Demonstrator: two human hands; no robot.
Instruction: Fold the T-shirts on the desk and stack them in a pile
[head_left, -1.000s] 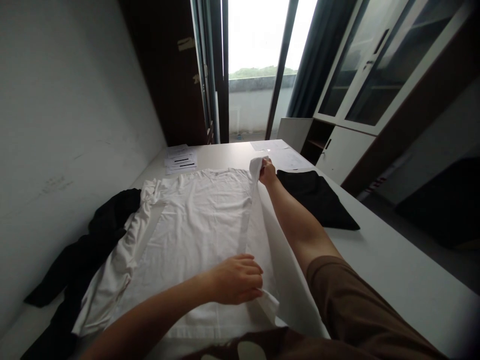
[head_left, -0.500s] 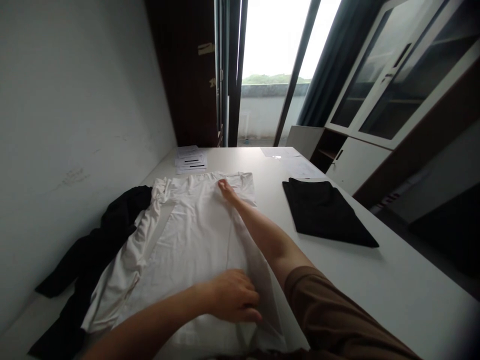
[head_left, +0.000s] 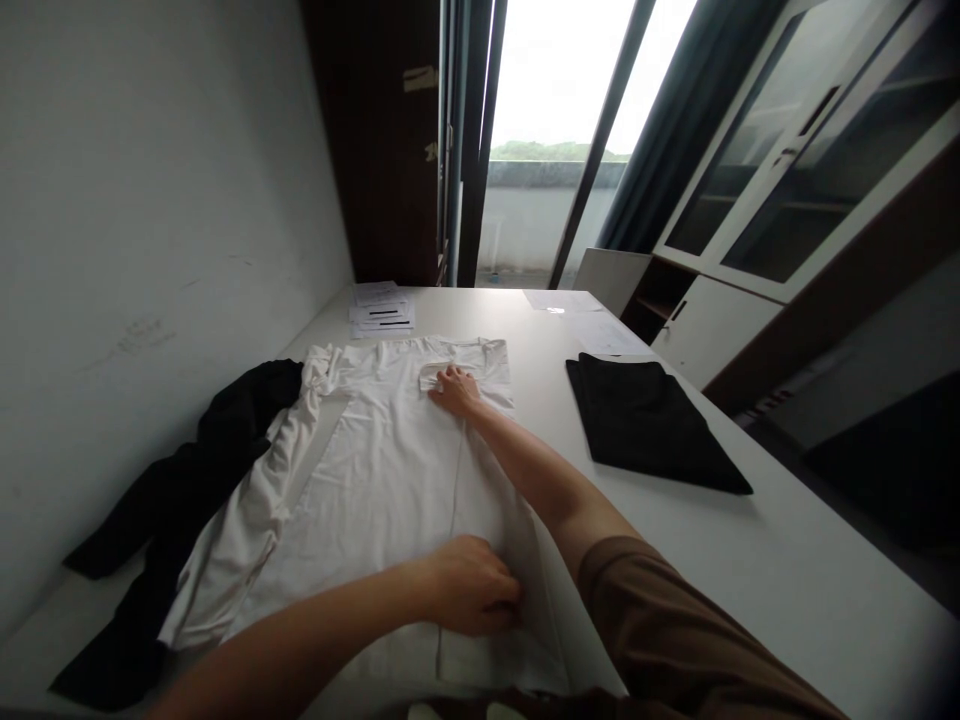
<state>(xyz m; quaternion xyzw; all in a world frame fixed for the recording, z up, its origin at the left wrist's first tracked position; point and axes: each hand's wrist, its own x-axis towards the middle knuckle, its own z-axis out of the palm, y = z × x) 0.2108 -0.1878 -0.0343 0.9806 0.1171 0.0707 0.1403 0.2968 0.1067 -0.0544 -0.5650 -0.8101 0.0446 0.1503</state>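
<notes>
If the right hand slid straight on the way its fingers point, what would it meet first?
First, more of the white shirt that the right hand appears to rest on. Past its far edge, the papers look roughly in line, though one view leaves depth and exact heading unsure.

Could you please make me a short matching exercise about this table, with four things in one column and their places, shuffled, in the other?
Things:
1. Right hand
2. Folded black garment
3. Left hand
4. Crumpled black garment

Places:
A. At the near part of the white shirt
B. Between the white shirt and the wall
C. At the far part of the white shirt
D. On the table, right of the white shirt

Pairs: 1-C, 2-D, 3-A, 4-B
</notes>
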